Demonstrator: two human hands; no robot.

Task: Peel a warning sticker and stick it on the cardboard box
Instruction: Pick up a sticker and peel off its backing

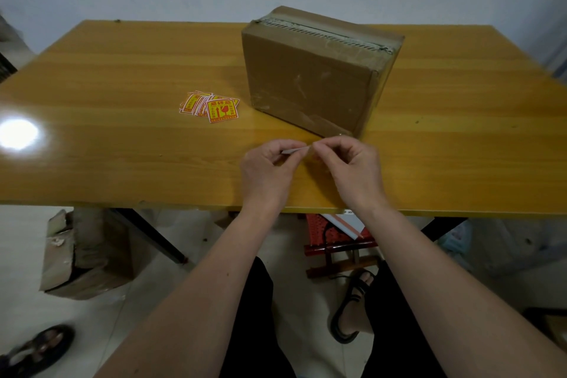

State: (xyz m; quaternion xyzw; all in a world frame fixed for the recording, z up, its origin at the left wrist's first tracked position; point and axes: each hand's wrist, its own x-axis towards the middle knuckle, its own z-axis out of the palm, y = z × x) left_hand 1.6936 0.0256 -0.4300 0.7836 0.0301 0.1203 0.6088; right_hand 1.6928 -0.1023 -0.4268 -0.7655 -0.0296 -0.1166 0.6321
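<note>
You hold a sticker (295, 150) edge-on at the centre of the frame, above the table (122, 77). Your left hand (267, 169) and right hand (349, 167) both pinch it with narrow fingers. The cardboard box (316, 70) stands just above your hands. The sticker pile (210, 107) lies left of the box.

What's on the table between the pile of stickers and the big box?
Nothing. In the head view, only bare table shows between the sticker pile and the cardboard box.
</note>
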